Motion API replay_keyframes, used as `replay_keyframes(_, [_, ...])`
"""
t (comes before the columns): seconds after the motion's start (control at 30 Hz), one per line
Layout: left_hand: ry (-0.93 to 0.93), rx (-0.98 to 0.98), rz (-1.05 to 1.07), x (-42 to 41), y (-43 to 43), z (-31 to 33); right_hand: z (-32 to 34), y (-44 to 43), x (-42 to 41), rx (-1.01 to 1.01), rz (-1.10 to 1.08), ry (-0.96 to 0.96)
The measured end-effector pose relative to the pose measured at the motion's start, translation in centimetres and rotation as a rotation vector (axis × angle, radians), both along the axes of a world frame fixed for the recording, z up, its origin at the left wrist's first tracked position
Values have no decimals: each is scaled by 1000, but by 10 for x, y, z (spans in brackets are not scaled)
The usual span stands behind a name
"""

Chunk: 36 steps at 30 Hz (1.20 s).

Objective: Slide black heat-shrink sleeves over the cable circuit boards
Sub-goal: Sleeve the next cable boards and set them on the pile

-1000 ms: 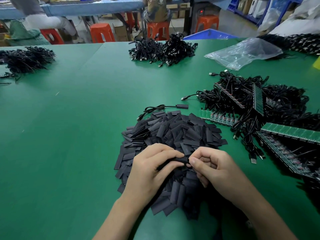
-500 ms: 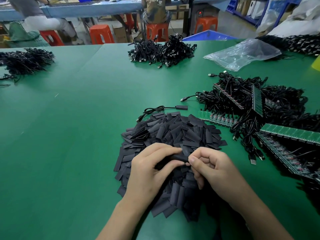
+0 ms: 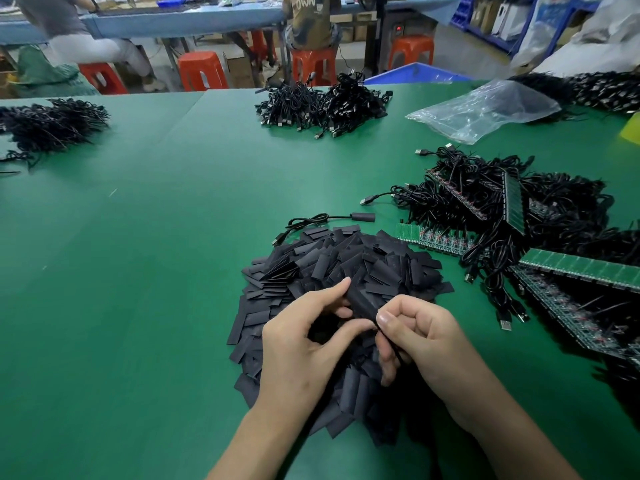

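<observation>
Sleeve (image 3: pixel 362 303), black, sits pinched in my left hand (image 3: pixel 304 344) above the sleeve pile (image 3: pixel 339 271) on the green worktop (image 3: pixel 145 271); my right hand (image 3: pixel 426 344) pinches its cable (image 3: pixel 391 344).

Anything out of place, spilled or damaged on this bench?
Nothing stands out. The sleeve pile is loose but contained, with one finished cable beside it. Both hands, left and right, hold a sleeve and cable.
</observation>
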<state>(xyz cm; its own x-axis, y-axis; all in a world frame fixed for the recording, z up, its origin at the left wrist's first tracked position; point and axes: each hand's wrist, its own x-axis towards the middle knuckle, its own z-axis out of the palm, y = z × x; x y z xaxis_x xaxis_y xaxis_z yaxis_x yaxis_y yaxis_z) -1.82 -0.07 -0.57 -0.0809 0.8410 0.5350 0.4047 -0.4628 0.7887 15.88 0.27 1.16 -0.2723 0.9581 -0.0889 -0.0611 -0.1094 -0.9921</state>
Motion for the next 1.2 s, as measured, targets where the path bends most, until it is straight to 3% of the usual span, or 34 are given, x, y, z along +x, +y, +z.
replay_keyframes(0.37, [147,53,-13,-8,4,3,1,0,0,48,-4,-44])
replay_keyframes(0.67, [156,79,-1,-15,6,4,6,-1,2,50,42,-79])
replay_keyframes(0.77, [30,-55,-43,-7,0,6,9,0,2,-30,45,55])
replay_keyframes(0.93, [-346,-468,-354,20,-21,20,16,1,0,-226,-135,564])
replay_keyframes(1.07, [-262,-669,-511,32,-32,35,15,5,2,-193,-355,691])
replay_keyframes(1.2, [-109,-720,-565,14,-19,57,13,7,4,-65,-377,581])
